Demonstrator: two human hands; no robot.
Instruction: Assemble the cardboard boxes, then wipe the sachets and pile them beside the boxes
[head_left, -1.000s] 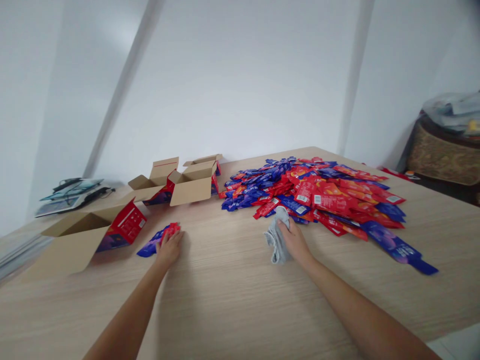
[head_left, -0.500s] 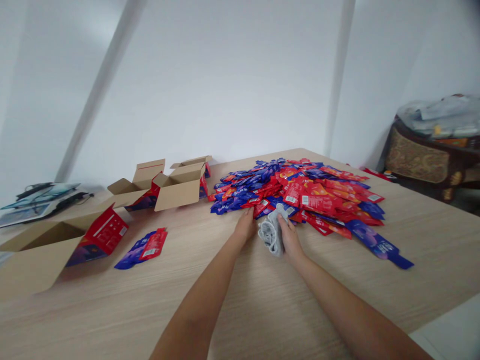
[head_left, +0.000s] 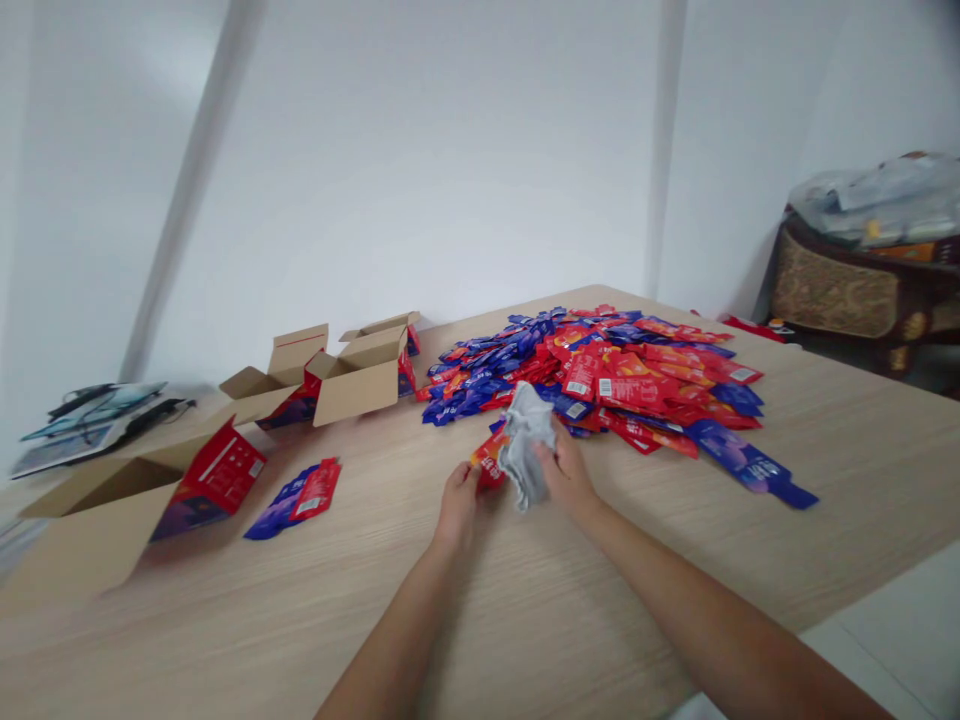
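Note:
My left hand (head_left: 456, 505) pinches the near end of a red packet (head_left: 491, 461) with orange print, just above the table. A crumpled grey cloth (head_left: 527, 446) is gripped by my right hand (head_left: 568, 476), and it covers the far part of that packet. Whether the cloth touches the packet I cannot tell. Right behind both hands lies a wide pile of red and blue packets (head_left: 630, 385). One long blue packet (head_left: 742, 462) sticks out from the pile's right front.
On the left stand open cardboard boxes (head_left: 358, 392), with a large one (head_left: 97, 535) nearest me. A few red and blue packets (head_left: 296, 498) lie beside it. Papers with black straps (head_left: 97, 425) are at the far left. A white wall (head_left: 450, 150) rises behind the table (head_left: 360, 590).
My left hand has drawn back from the pile with a red packet in it. My right hand has brought the grey cloth over the packet, and the cloth has opened out somewhat.

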